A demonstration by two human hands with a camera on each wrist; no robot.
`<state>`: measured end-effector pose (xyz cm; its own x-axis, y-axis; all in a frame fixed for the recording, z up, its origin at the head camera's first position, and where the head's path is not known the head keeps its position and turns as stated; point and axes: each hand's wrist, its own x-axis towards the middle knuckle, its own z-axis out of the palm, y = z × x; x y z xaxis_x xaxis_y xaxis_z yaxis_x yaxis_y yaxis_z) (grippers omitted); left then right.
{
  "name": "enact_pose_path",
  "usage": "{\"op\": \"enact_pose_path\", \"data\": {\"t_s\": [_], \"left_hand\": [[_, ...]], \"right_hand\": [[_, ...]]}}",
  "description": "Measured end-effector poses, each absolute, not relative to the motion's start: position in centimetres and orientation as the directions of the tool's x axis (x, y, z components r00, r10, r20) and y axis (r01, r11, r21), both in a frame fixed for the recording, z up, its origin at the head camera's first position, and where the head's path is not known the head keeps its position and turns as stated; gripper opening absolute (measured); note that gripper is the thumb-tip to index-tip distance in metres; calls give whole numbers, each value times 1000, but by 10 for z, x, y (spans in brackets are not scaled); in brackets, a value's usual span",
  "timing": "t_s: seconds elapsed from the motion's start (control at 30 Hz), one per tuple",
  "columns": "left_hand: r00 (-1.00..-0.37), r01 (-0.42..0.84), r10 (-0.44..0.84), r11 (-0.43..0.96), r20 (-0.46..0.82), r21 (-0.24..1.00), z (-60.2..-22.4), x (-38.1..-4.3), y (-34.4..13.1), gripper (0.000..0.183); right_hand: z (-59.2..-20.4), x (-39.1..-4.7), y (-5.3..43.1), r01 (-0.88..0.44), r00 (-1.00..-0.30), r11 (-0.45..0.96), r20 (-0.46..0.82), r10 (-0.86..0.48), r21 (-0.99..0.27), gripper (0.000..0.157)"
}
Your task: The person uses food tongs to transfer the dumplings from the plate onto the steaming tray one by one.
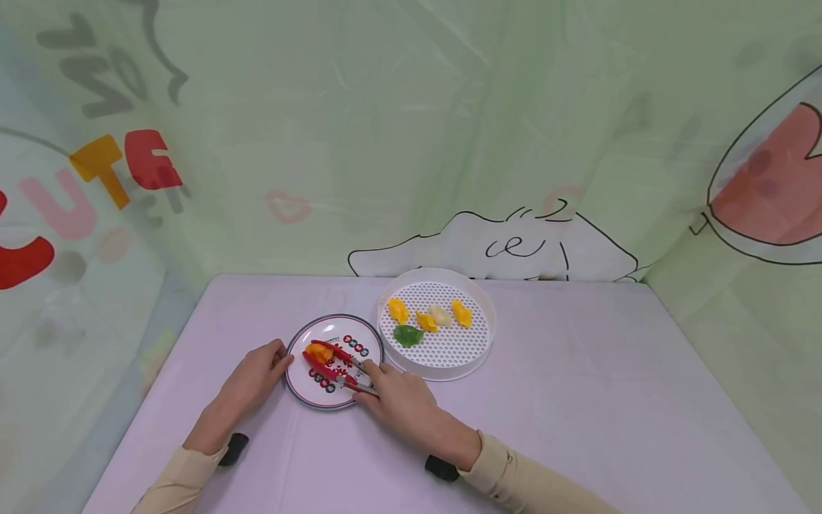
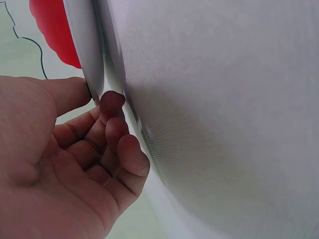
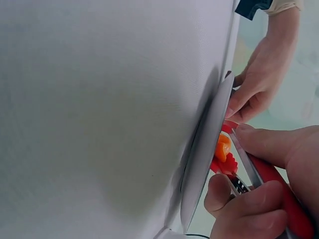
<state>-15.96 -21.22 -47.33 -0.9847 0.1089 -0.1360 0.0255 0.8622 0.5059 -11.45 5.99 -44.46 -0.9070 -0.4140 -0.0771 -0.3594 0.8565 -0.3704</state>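
Note:
My left hand point(image 1: 253, 378) pinches the left rim of a round white plate point(image 1: 330, 330), thumb on top and fingertips at its underside in the left wrist view. The plate has a dark edge and red and black printing. Coming in from the right, my right hand point(image 1: 404, 403) grips a pair of metal tongs point(image 1: 321, 368) with red tips and red grip parts. An orange dumpling-shaped piece point(image 1: 319, 352) lies between the red tips over the plate's left half. In the right wrist view the thumb and fingers press on opposite arms of the tongs point(image 3: 251, 172).
Touching or close by the plate's right side stands a round white steamer tray point(image 1: 443, 363) with a perforated base. It holds several yellow pieces point(image 1: 462, 313), a pale piece point(image 1: 439, 315) and a green piece point(image 1: 408, 335). A light cloth covers the table point(image 1: 578, 400); printed curtains hang around it.

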Motion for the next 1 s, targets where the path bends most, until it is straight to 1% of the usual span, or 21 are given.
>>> {"op": "enact_pose_path", "data": {"t_s": [0.17,0.47,1.0], "left_hand": [[-984,17,103,862,-143,507,-472,-159,-212,20],[-984,16,107,851,-144,525,-466,-155,-210,19],[-984,9,102,848,-147,531,-470,-157,-212,18]], "right_hand": [[-440,-115,61,-344,-910,855,-87,-406,-389,61],[-426,-112,66,-370,-915,851,-16,-404,-373,60],[-415,-108,78,-324,-929,848,-27,-368,-420,61]]}}
